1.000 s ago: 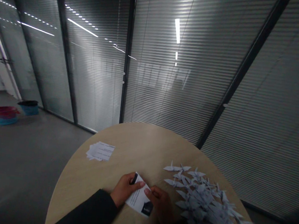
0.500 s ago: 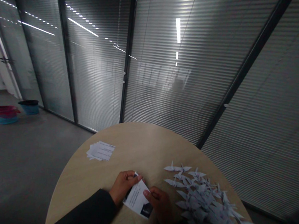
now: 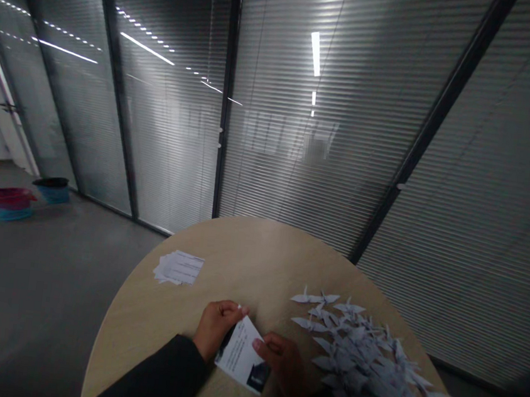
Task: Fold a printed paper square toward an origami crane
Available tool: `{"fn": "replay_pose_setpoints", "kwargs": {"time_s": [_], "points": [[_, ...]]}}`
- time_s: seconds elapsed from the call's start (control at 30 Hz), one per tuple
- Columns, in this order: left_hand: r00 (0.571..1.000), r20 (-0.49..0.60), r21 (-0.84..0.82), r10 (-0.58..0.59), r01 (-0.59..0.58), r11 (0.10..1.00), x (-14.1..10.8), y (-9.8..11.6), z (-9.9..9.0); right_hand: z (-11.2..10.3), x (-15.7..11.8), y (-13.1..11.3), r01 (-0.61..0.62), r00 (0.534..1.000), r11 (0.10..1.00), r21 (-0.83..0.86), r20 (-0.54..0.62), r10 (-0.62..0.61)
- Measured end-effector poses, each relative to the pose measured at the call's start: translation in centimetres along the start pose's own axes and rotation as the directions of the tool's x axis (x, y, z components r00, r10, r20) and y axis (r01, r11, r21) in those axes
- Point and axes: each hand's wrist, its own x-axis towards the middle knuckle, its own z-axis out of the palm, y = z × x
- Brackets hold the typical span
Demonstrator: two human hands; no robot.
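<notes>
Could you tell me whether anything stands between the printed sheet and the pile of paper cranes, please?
Yes, the right hand lies against the printed sheet, between it and the paper cranes.

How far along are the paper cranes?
Done: a big heap of folded paper cranes lies on the right of the round table. In hand: one printed sheet, not visibly folded into a crane, held by the left hand and right hand. To go: a small stack of printed sheets, lying flat on the table.
</notes>
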Motion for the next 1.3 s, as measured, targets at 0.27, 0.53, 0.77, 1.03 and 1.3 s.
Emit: {"fn": "replay_pose_setpoints", "kwargs": {"time_s": [0.27, 0.53, 0.77, 1.03, 1.3], "points": [[0.999, -0.027, 0.036, 0.032, -0.031, 0.999, -0.5, 0.7, 0.1, 0.1, -0.2, -0.3, -0.016, 1.000, 0.998, 0.053, 0.019, 0.015], [0.994, -0.055, 0.101, 0.095, -0.089, 0.991, -0.4, 0.4, -0.1, 0.0, -0.2, -0.2, -0.012, 0.998, 1.000, 0.023, 0.057, 0.011], [0.988, -0.133, 0.175, 0.074, -0.050, 0.983, -0.4, 0.4, -0.2, 0.5, -0.1, 0.2, -0.006, 0.999, 1.000, 0.022, 0.040, 0.005], [0.985, -0.148, 0.216, 0.093, -0.059, 0.975, 0.1, -0.2, -0.4, 0.1, -0.4, -0.7, -0.029, 0.996, 0.999, 0.013, 0.088, 0.028], [0.986, 0.153, 0.149, -0.071, 0.048, 0.988, 0.2, -0.3, 0.0, -0.9, -0.3, -1.0, -0.066, 0.997, 0.997, 0.033, 0.038, 0.065]]}}
